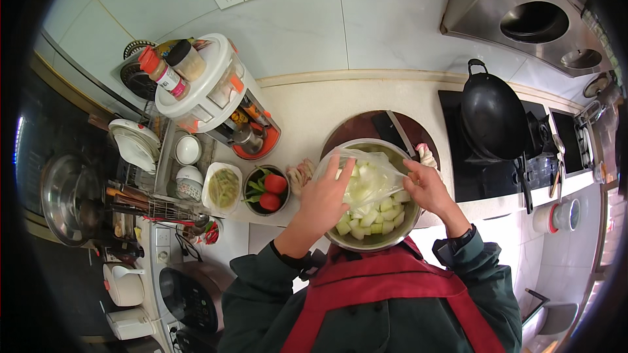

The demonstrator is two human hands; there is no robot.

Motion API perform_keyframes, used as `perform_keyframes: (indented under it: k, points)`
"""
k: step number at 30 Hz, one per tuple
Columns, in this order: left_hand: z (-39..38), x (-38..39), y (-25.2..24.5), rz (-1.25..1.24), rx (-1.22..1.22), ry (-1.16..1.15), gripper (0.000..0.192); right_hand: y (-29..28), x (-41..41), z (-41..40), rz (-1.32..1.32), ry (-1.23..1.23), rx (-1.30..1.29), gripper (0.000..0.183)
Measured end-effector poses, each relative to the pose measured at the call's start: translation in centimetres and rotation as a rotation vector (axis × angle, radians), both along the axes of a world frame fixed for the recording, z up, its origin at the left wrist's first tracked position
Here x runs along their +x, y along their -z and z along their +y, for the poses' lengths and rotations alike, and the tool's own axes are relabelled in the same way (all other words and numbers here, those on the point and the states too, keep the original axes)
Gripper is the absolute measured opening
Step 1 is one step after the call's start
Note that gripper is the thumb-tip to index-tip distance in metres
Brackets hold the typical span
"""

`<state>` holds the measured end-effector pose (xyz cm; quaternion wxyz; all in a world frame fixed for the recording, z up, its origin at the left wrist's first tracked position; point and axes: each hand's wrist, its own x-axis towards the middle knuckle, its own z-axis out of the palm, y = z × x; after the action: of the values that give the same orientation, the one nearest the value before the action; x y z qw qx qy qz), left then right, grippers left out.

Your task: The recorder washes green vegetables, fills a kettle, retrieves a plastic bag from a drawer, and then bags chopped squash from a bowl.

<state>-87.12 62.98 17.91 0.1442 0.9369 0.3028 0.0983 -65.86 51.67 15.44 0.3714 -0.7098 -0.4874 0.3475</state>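
Note:
A steel bowl (375, 245) of pale green melon-like chunks (387, 218) stands before me, partly over a round brown cutting board (343, 125). Across its top lies a clear plastic bag (375, 181), with chunks showing through the film. My left hand (321, 196) is at the bag's left side, fingers spread; how far it is inside or behind the film is hard to tell. Between thumb and fingers, my right hand (427, 186) pinches the bag's right edge. A cleaver (400, 130) rests on the board behind the bowl.
Left of the bowl are a pot with tomatoes (270, 201), a dish of sliced green vegetables (223, 187) and a white spice rack (201, 95). A black wok (493, 117) sits on the stove (456, 176) at right. A crumpled cloth-like item (426, 155) lies beside the cleaver.

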Motion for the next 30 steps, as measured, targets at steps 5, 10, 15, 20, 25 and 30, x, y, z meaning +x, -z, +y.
perform_keyframes:
  k: [5,10,15,20,25,30]
  points:
    - [0.8,0.1,0.2,0.099,-0.149,0.131,0.046,-0.6,-1.2,-0.2,-0.55,-0.105,0.36,0.039]
    - [1.0,0.0,3.6,0.245,-0.057,0.23,0.029,-0.4,-3.7,2.9,-0.613,-0.401,0.058,0.032]
    - [1.6,-1.9,0.3,-0.528,0.036,0.09,0.023,-0.4,-0.5,1.4,-0.311,-0.174,0.559,0.024]
    - [0.1,-6.4,5.7,-0.418,-1.23,-0.268,0.016,5.2,0.4,-1.8,0.229,-0.071,-0.253,0.023]
    - [-1.5,-3.5,8.4,-0.181,-1.533,-0.325,0.029,10.5,-2.4,0.0,0.742,0.213,-0.539,0.039]
    - [0.0,-1.4,8.0,0.095,-1.64,-0.292,0.044,11.7,-3.1,0.3,0.812,0.133,-0.597,0.04]
